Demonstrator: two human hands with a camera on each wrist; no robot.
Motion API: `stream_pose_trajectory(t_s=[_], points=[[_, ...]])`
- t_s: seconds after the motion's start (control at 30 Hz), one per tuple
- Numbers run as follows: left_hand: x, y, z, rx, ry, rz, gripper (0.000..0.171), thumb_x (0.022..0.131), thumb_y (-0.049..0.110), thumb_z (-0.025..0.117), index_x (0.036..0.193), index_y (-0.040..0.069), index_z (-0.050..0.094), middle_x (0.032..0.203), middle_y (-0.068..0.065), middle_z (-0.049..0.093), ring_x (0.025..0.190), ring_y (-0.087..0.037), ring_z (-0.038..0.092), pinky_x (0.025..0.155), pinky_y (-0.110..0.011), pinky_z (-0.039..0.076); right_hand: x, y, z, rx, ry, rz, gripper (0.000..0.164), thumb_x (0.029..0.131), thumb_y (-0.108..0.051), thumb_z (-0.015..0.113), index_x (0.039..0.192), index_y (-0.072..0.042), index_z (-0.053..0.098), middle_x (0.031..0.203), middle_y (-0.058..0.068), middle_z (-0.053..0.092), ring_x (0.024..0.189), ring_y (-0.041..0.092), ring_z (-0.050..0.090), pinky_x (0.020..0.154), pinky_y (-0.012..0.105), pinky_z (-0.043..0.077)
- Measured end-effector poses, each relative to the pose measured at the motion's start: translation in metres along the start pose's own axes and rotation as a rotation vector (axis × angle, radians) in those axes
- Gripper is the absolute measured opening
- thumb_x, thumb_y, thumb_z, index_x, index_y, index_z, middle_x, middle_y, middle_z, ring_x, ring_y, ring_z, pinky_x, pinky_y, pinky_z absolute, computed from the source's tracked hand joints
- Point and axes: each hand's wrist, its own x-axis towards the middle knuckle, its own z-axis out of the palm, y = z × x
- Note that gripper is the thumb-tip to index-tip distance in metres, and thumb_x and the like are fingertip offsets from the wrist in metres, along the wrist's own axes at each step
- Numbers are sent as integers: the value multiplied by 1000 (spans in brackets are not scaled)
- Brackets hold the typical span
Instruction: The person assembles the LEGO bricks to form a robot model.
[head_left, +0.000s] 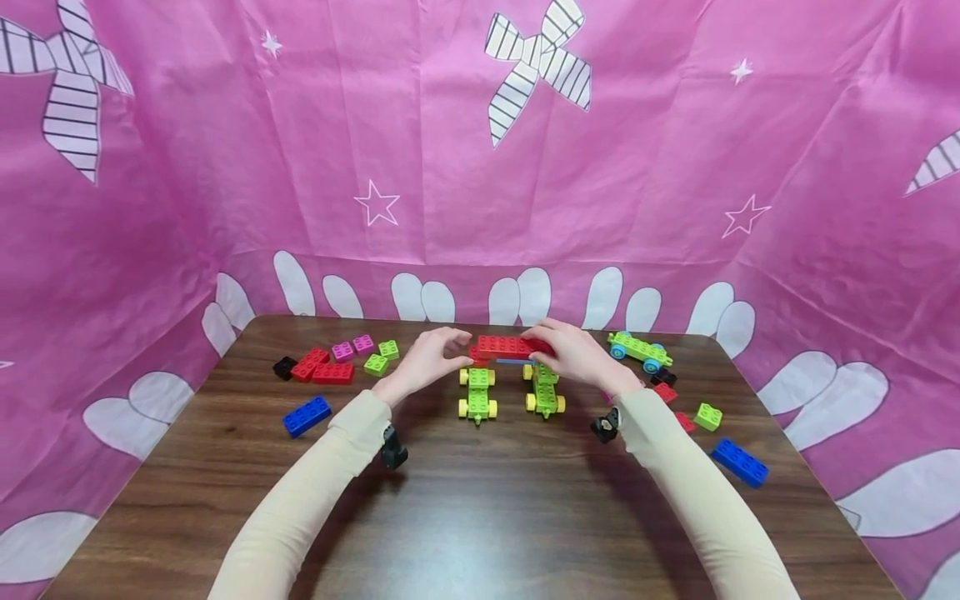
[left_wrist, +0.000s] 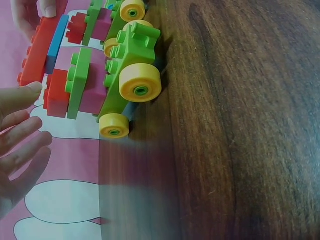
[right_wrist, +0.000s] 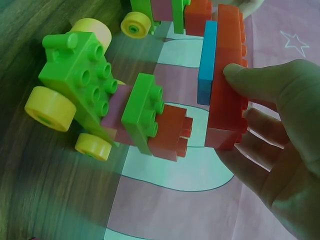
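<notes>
My right hand (head_left: 573,354) grips a long bar of red building bricks (right_wrist: 227,95) near its right end, thumb on the near side. A thin blue brick (right_wrist: 207,65) is attached under the bar's middle. My left hand (head_left: 427,358) is at the bar's left end, thumb tip right at the end and fingers spread in the left wrist view. The bar is above two green wheeled bases with yellow wheels, a left one (head_left: 477,404) and a right one (head_left: 545,398). Each base carries a stack of pink, green and red bricks, the red brick (right_wrist: 170,130) on top.
On the left lie red bricks (head_left: 332,373), a blue brick (head_left: 307,416), pink bricks (head_left: 342,351) and green bricks (head_left: 377,364). To the right are a green base with blue wheels (head_left: 639,350), a blue brick (head_left: 740,462) and a green brick (head_left: 708,416). Pink curtain (head_left: 480,208) hangs behind.
</notes>
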Motion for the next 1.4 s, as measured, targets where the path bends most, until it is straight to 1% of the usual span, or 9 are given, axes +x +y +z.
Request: stream_pose_trajectory(t_s=[0.1, 0.2, 0.5, 0.73, 0.9, 1.0, 1.17, 1.27, 1.4], points=[[0, 2, -1, 12, 8, 13, 42, 83, 24, 71, 120, 7, 61, 114, -8, 66, 100, -22, 65, 88, -37, 53, 3, -1, 1, -4, -3, -4, 31, 88, -24, 65, 116, -13, 64, 111, 3, 64, 98, 18, 62, 85, 38, 52], [1, 4, -1, 14, 14, 24, 43, 83, 25, 71, 120, 7, 61, 114, -8, 66, 100, -21, 65, 88, -37, 53, 6, -3, 0, -9, -6, -5, 31, 87, -24, 66, 116, -12, 64, 111, 5, 64, 99, 19, 62, 86, 39, 52], [7, 5, 2, 44, 9, 26, 41, 86, 27, 68, 121, 6, 61, 116, -9, 66, 102, -22, 66, 89, -36, 52, 10, -5, 1, -15, -21, 1, 31, 86, -24, 67, 115, -12, 65, 108, 4, 64, 91, 18, 62, 81, 37, 53], [9, 9, 1, 61, 0, 4, 36, 86, 23, 67, 118, 7, 62, 113, -9, 67, 101, -22, 66, 89, -37, 52, 12, -4, 0, 19, -36, 5, 32, 86, -22, 67, 115, -10, 65, 108, 5, 64, 90, 18, 61, 81, 36, 53], [9, 9, 1, 67, -7, -19, 33, 85, 24, 69, 114, 10, 62, 111, -7, 68, 98, -19, 66, 87, -35, 53, 13, -3, 0, 38, -32, -15, 31, 86, -20, 67, 115, -8, 65, 109, 7, 65, 97, 21, 63, 85, 37, 53], [9, 9, 2, 72, -10, -21, 36, 84, 24, 69, 116, 10, 61, 110, -6, 67, 97, -18, 65, 86, -34, 53, 13, -2, 0, 48, -28, -25, 31, 86, -17, 67, 115, -7, 65, 110, 8, 66, 100, 21, 63, 87, 37, 53], [10, 9, 7, 122, -7, -5, 42, 83, 21, 71, 122, 11, 60, 112, -6, 68, 97, -20, 66, 85, -36, 53, 13, 0, 2, 70, -22, -55, 31, 84, -14, 69, 114, -5, 65, 109, 9, 67, 99, 21, 64, 85, 37, 54], [11, 10, 10, 155, -1, -12, 41, 82, 21, 72, 121, 11, 62, 112, -6, 68, 97, -21, 67, 85, -36, 53, 12, 2, 2, 82, -18, -69, 32, 84, -13, 69, 114, -4, 65, 108, 10, 67, 98, 21, 64, 84, 37, 54], [14, 13, 13, 178, -5, -30, 40, 83, 23, 71, 120, 10, 62, 112, -6, 68, 99, -21, 67, 85, -36, 53, 11, 6, 0, 94, -12, -72, 31, 84, -13, 68, 114, -4, 65, 111, 11, 67, 102, 23, 64, 87, 38, 53]])
